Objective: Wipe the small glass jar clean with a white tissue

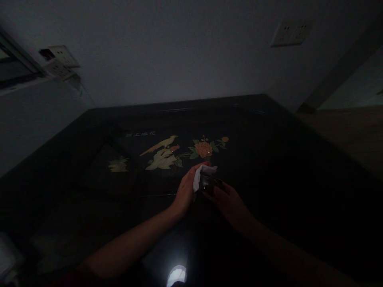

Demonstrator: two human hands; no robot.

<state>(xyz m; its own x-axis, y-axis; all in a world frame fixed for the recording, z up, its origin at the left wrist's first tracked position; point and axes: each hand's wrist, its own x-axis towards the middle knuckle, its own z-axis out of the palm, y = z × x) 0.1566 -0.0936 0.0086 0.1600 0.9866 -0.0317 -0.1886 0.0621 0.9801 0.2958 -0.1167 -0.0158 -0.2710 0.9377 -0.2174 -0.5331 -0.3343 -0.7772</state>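
In the dim head view, my left hand (pixel 186 187) grips a crumpled white tissue (pixel 197 178) and presses it against a small dark, glossy, cup-like object (pixel 208 182). My right hand (pixel 226 199) is wrapped around that object from the right and below. Both hands meet above the near part of a black tray-like surface (pixel 245 159) decorated with birds and a flower. Darkness hides the object's exact shape and some of my fingertips.
On the decorated surface are a bird motif (pixel 161 155) and a peony motif (pixel 203 149). A bright reflection (pixel 176 275) glows at the bottom. Wall sockets (pixel 291 32) are on the back wall. At the lower left edge sits a blurred whitish thing (pixel 7 255).
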